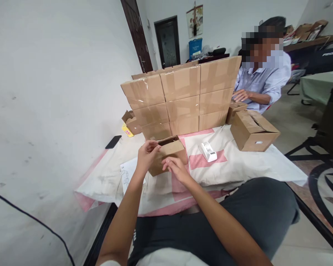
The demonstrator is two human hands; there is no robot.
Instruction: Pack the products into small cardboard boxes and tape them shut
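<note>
- Now, the left hand (148,153) is seen with its fingers curled and the thumb brought toward the index finger, right by the left end of the open box (174,149); whether anything thin is pinched there cannot be told.
- The right hand (175,167) is held loosely bent in front of the box's near side; a grip cannot be confirmed here either.
- The box itself is placed left of the middle of the cloth-covered table (252,166), toward the near edge, its top open and its inside mostly lost in shadow.
- As for handling, a light load may be expected if little is inside: walls stiff enough to be pressed, flaps likely bendy, the surface dry and hardly slippery, nothing fragile about the cardboard. It would best be taken low, by two opposite walls; at the rim it could be creased.
- Just left of it, a printed sheet (127,173) is partly covered by the left forearm; by the table's left edge a dark phone (113,142) is laid.
- To the right, a white device (209,152) is set down, and a larger carton (252,133) is stood near the right edge.
- Toward the far edge, a wall of taped cartons (183,83) is stacked; beyond its right end, a co-worker's hand (241,95) is seen above a small carton (235,110).
</note>
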